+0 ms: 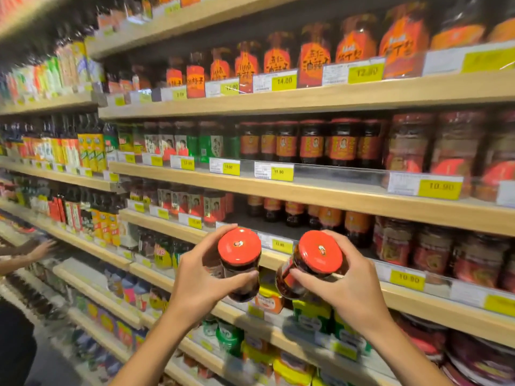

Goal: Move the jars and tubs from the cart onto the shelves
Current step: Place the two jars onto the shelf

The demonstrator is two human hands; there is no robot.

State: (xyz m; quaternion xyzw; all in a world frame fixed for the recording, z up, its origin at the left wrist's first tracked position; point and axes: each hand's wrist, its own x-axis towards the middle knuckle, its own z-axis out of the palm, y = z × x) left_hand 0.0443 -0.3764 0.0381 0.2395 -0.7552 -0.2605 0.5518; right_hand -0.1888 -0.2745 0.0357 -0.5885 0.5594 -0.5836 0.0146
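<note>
Far on the left I see another person's hand (41, 249) reaching to the lower shelves, a bit blurry. Next to that stand tall dark bottles with yellow labels (92, 151).

My left hand (200, 277) holds the left jar (240, 264). My fingers go round the far side and my thumb is curled across the front, so the jar is squeezed between them. It has a red lid and dark sauce inside. It is up in the air, in front of the wooden shelf edge (278, 257).

Just beside it is the right jar (309, 266), also with a red lid. It leans a little to the left. My right hand (348, 282) holds it, thumb over the front and fingers round the back. The two jars are close but not touching.

Behind them, on the shelf, stands a row of small jars with orange labels (328, 218). More to the right sit big tubs with red labels (434, 246), and a yellow price tag (407, 278) is on the shelf edge below them
</note>
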